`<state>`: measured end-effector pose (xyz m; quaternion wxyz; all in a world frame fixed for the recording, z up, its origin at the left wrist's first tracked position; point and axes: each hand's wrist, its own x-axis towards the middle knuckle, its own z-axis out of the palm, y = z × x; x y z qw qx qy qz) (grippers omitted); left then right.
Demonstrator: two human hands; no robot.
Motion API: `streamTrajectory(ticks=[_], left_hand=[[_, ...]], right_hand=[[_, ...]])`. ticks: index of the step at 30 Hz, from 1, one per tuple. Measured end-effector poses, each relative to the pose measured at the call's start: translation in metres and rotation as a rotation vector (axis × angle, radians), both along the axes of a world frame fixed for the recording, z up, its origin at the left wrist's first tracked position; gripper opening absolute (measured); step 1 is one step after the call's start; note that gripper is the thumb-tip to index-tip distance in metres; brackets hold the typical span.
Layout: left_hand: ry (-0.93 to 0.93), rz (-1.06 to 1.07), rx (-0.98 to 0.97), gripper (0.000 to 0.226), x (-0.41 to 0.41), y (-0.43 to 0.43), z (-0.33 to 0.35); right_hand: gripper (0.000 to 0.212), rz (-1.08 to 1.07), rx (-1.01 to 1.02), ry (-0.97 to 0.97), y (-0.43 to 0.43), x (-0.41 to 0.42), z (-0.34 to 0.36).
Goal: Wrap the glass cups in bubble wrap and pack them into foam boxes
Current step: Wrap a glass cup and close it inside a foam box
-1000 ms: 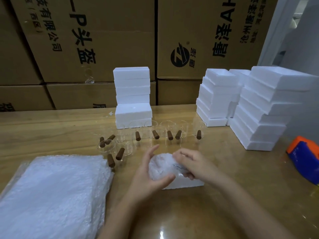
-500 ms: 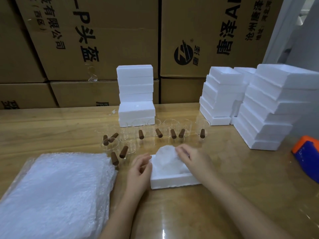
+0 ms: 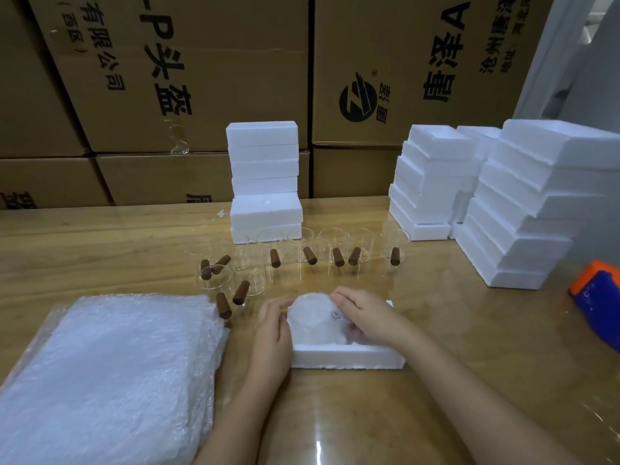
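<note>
A cup wrapped in bubble wrap [image 3: 313, 318] sits inside an open white foam box [image 3: 345, 357] in front of me. My right hand [image 3: 364, 313] lies over the bundle's right side with its fingers curved onto the wrap. My left hand [image 3: 273, 333] rests against the box's left wall, fingers fairly straight and touching the bundle's left edge. Several clear glass cups with brown wooden handles [image 3: 308, 255] stand in rows behind the box. A thick stack of bubble wrap sheets [image 3: 110, 374] lies at the near left.
Closed foam boxes [image 3: 265, 176] are stacked at the back centre. Foam box halves [image 3: 432, 182] and a larger foam stack [image 3: 533, 209] stand at the right. An orange and blue tape dispenser [image 3: 600, 300] lies at the far right. Cardboard cartons [image 3: 201, 72] wall off the back.
The wrapped cup went from held above the box down into it. My left hand let go of the bundle and moved to the box's left side; my right hand stayed on top.
</note>
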<state>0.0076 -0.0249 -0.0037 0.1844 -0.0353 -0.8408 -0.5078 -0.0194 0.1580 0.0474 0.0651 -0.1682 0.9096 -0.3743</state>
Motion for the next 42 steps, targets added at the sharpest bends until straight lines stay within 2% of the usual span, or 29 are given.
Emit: streamTrajectory(ticks=[2, 7, 9, 10, 13, 15, 18, 20, 23, 27, 37, 42], left_hand=[[0.005, 0.005, -0.001, 0.034, 0.0, 0.0, -0.001], [0.008, 0.021, 0.004, 0.033, -0.001, 0.0, -0.002], [0.001, 0.02, 0.009, 0.032, -0.002, 0.0, -0.003], [-0.004, 0.019, 0.011, 0.031, -0.002, -0.001, -0.004], [-0.014, 0.011, 0.016, 0.032, -0.003, -0.002, -0.005], [-0.016, 0.007, 0.015, 0.032, -0.003, -0.002, -0.006], [-0.018, 0.007, 0.02, 0.033, -0.004, -0.002, -0.006], [-0.014, 0.006, 0.032, 0.033, -0.003, -0.002, -0.006], [-0.01, -0.002, 0.038, 0.034, -0.002, -0.002, -0.005], [-0.003, 0.002, 0.019, 0.033, -0.003, -0.002, -0.005], [0.002, -0.035, 0.005, 0.035, -0.002, -0.003, -0.007], [-0.089, -0.126, 0.131, 0.041, 0.0, -0.009, -0.004]], right_hand=[[0.037, -0.007, 0.171, 0.1, -0.001, 0.001, -0.001], [0.03, -0.09, 0.407, 0.371, -0.003, 0.01, -0.011], [0.031, -0.118, 0.472, 0.415, -0.003, 0.01, -0.011], [0.031, -0.123, 0.426, 0.383, -0.002, 0.008, -0.009], [0.031, -0.149, 0.122, 0.312, 0.003, 0.007, 0.006], [0.042, -0.078, 0.003, 0.224, 0.005, 0.009, 0.016], [0.088, 0.066, 0.159, 0.045, -0.005, 0.019, 0.017], [0.098, 0.087, 0.238, 0.1, -0.014, 0.023, 0.01], [0.088, 0.078, 0.214, 0.188, -0.023, 0.024, 0.004], [0.076, 0.083, 0.122, 0.163, -0.024, 0.02, 0.003], [0.081, 0.108, 0.082, 0.117, -0.021, 0.015, -0.001], [0.082, 0.145, 0.173, 0.134, -0.022, 0.017, 0.003]])
